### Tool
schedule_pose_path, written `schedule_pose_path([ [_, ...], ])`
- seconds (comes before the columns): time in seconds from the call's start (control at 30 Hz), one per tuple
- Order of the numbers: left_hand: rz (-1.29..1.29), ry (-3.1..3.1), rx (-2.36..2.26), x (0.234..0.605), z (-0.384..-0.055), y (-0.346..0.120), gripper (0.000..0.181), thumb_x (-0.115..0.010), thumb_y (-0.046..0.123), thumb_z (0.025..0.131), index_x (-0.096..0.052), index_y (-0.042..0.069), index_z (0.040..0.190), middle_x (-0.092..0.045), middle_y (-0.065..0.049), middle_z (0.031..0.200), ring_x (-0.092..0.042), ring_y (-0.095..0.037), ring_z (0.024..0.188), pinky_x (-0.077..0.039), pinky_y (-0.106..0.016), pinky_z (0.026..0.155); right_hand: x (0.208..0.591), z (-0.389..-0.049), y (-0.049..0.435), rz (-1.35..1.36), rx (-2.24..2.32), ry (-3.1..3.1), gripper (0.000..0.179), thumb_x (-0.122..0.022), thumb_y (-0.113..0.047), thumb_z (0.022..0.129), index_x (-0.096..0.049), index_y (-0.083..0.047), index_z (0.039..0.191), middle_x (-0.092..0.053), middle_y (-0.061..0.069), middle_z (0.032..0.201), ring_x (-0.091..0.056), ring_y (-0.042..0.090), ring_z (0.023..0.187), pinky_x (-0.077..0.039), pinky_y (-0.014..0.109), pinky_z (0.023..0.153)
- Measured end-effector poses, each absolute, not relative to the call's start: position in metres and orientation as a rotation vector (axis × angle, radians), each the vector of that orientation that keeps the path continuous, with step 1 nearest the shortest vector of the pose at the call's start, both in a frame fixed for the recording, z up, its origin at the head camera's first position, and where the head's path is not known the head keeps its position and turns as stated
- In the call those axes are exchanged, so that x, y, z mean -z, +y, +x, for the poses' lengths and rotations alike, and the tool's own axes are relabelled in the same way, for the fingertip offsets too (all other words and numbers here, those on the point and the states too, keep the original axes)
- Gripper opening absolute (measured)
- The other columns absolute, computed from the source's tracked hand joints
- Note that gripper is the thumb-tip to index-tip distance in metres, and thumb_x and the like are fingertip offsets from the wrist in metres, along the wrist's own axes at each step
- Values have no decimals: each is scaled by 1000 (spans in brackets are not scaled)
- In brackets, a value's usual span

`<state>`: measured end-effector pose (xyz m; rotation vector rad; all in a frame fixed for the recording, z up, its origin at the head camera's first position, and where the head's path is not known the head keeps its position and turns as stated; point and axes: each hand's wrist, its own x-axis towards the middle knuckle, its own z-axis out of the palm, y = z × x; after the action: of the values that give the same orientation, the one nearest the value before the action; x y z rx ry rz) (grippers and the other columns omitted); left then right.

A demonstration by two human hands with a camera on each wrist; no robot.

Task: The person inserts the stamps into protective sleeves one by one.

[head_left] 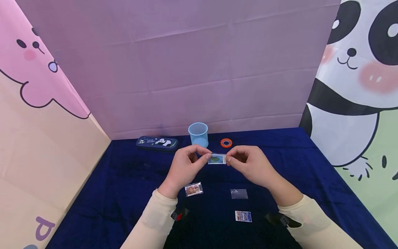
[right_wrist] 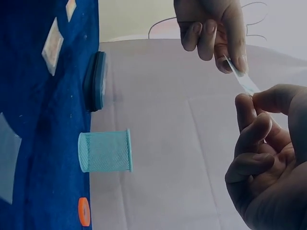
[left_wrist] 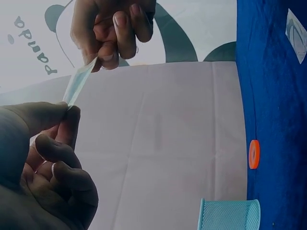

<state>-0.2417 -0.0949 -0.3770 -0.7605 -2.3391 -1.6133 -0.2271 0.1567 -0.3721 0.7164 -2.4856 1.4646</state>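
Both hands hold one small picture card (head_left: 216, 159) above the table. It has a blue-green picture with a white border. My left hand (head_left: 186, 165) pinches its left end between thumb and forefinger. At the opposite end my right hand (head_left: 253, 165) pinches it the same way. Both wrist views show the card (left_wrist: 79, 84) nearly edge-on, so whether a sleeve covers it I cannot tell. Below the left hand lies a card in a clear sleeve (head_left: 193, 189). Below the right hand lie a clear plastic sleeve (head_left: 239, 193) and another picture card (head_left: 243, 216).
At the back of the dark blue cloth (head_left: 124, 180) stands a light blue mesh cup (head_left: 198, 133). A navy pencil case (head_left: 157, 143) with a panda lies to its left, and an orange ring-shaped roll (head_left: 226, 143) to its right. Fabric walls enclose the back and sides.
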Motion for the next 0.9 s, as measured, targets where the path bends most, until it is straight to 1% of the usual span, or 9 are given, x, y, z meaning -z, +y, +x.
schedule_pose_path([
  [0.23,-694,-2344,1628,382,-245,-91,9,-75,21,99,-79,21,107,-65,2,87,-46,-21,58,-37,-27,51,380,-223,166,610,-1441,-2538,9,-70,-17,103,-75,-17,110,-72,-2,91,-58,20,66,-45,29,55],
  [0.4,-696,-2349,1614,388,-250,-91,8,-75,21,100,-79,23,107,-66,3,88,-46,-21,59,-37,-27,52,389,-220,177,578,-1387,-2579,7,-70,-19,103,-74,-20,108,-71,-2,90,-57,20,66,-44,30,56],
  [0.57,-693,-2364,1610,394,-255,-91,6,-75,21,100,-79,22,105,-66,4,86,-46,-21,59,-37,-27,52,397,-214,187,585,-1361,-2619,6,-72,-19,102,-75,-21,107,-70,-2,87,-54,18,63,-43,30,54],
  [0.7,-668,-2394,1604,397,-258,-91,5,-75,21,99,-79,22,103,-64,3,82,-47,-20,60,-38,-27,52,405,-208,196,568,-1312,-2655,5,-72,-20,101,-75,-22,105,-66,-3,81,-52,16,62,-43,29,54],
  [0.9,-643,-2433,1606,403,-262,-90,5,-75,22,99,-79,22,103,-65,3,85,-48,-20,62,-39,-27,53,419,-199,209,540,-1282,-2708,6,-74,-22,100,-75,-26,104,-61,-5,78,-52,14,60,-43,29,53],
])
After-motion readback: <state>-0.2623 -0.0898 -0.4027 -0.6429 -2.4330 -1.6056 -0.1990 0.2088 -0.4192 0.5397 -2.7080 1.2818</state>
